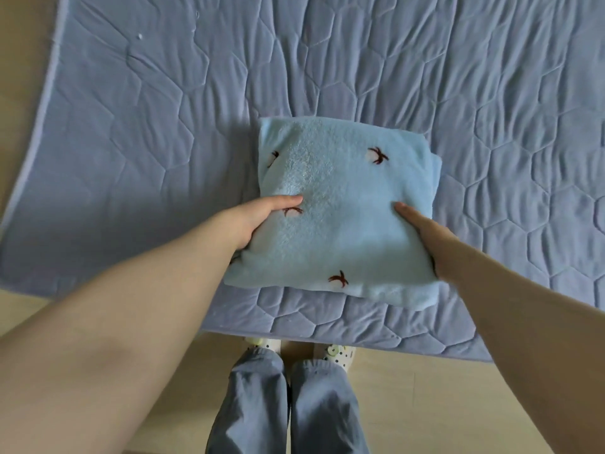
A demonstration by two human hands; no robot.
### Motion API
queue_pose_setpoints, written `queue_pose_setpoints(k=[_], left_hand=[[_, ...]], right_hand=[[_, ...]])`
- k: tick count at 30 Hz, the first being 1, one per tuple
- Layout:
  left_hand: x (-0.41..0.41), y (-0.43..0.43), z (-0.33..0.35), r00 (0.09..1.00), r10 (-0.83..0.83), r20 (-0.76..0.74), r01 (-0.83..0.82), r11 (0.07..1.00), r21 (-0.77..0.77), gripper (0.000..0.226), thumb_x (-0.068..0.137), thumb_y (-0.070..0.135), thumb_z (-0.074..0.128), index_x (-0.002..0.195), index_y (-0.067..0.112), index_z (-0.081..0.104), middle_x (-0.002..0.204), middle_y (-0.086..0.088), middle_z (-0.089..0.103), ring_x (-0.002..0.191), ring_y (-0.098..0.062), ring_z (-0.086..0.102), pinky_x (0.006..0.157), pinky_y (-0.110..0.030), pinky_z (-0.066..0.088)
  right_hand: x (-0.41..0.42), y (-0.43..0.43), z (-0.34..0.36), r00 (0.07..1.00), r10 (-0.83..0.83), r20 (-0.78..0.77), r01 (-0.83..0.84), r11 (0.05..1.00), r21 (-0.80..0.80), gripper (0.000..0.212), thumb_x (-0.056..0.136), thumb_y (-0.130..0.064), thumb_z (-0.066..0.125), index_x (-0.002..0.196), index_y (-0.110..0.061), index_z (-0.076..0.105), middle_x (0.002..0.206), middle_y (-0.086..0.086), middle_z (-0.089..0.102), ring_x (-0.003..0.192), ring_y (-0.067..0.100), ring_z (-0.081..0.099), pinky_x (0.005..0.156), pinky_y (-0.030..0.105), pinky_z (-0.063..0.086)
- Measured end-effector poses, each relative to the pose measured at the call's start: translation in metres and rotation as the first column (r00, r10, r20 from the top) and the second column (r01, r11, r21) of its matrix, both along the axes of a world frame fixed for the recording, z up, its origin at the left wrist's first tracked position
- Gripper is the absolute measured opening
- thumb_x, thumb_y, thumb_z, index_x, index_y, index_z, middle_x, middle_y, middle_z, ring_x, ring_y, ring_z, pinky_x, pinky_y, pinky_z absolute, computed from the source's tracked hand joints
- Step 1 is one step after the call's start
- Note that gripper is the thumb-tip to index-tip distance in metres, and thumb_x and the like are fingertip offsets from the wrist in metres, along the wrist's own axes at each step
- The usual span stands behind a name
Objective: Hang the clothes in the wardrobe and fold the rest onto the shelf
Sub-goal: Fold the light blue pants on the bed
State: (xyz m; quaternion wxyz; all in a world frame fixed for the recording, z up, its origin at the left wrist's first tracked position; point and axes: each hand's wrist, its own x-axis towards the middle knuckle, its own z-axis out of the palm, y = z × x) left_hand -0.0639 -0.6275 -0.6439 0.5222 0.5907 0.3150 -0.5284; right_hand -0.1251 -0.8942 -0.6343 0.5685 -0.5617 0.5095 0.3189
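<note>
A light blue fluffy garment point(337, 224), folded into a thick square with small dark red motifs, lies near the front edge of the bed. My left hand point(258, 221) grips its left side, thumb on top and fingers tucked underneath. My right hand point(425, 237) grips its right side the same way, thumb on top, fingers hidden under the fabric. The near edge of the bundle looks slightly raised off the cover.
A quilted lavender-blue bed cover point(327, 60) fills most of the view. The pale wooden floor point(425, 404) shows below it, with my legs in blue trousers point(288, 407) and spotted slippers at the bed's edge. No wardrobe or shelf is in sight.
</note>
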Motion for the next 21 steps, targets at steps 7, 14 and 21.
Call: queue_pose_setpoints(k=[7,14,21], left_hand=[[-0.049,0.051,0.046,0.986,0.168,0.001,-0.168,0.985,-0.038,0.038,0.059,0.04,0.068,0.089,0.016,0.067,0.071,-0.004,0.073,0.062,-0.018,0.07,0.06,-0.028,0.051],[-0.046,0.094,0.144,0.946,0.294,0.135,-0.291,0.956,-0.038,0.031,0.075,0.043,0.063,0.094,0.019,0.067,0.074,-0.004,0.073,0.065,-0.019,0.071,0.055,-0.026,0.054],[-0.047,0.152,0.294,0.791,0.504,0.346,-0.509,0.856,-0.084,0.028,0.078,0.046,0.063,0.095,0.023,0.065,0.072,-0.006,0.073,0.061,-0.022,0.071,0.048,-0.027,0.053]], right_hand=[[-0.042,0.031,0.036,0.999,-0.021,0.039,0.007,0.941,0.338,0.054,0.055,-0.049,0.068,0.097,-0.015,0.067,0.078,0.01,0.074,0.064,0.025,0.071,0.051,0.033,0.055],[-0.019,0.063,0.115,0.984,0.024,0.175,-0.102,0.885,0.454,0.031,0.057,-0.045,0.076,0.078,-0.023,0.079,0.087,0.009,0.074,0.074,0.029,0.072,0.057,0.038,0.056],[0.052,0.127,0.26,0.903,0.255,0.347,-0.361,0.886,0.289,0.057,0.036,-0.044,0.084,0.087,-0.021,0.074,0.088,0.013,0.074,0.074,0.034,0.071,0.064,0.04,0.055]])
